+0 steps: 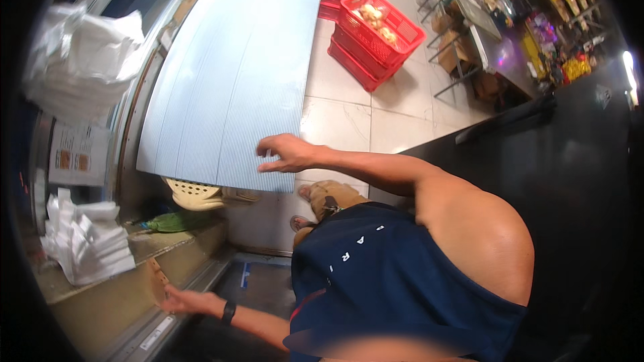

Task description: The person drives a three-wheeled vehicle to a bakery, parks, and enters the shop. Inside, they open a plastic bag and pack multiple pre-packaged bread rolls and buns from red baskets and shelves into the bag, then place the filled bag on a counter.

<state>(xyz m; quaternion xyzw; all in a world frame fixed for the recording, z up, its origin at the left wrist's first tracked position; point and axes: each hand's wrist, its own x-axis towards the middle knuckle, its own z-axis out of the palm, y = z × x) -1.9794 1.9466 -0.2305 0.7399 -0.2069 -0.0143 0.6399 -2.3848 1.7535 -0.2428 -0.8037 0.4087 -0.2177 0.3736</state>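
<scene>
At the lower left, my left hand, with a black band at the wrist, grips a flat brown piece with small dark spots along it; blur hides what it is exactly. My right hand is held over the near right corner of a long table with a light blue, finely striped top. Its fingers are apart and slightly curled, with nothing between them; whether they touch the top cannot be told. Cream plastic stools or chairs with round holes show under the table's near end.
White plastic bags lie in a stack on a ledge beside something green; more bags hang above. Red crates, the top one holding round pale items, stand on the tiled floor. A cluttered metal table and a black surface are right.
</scene>
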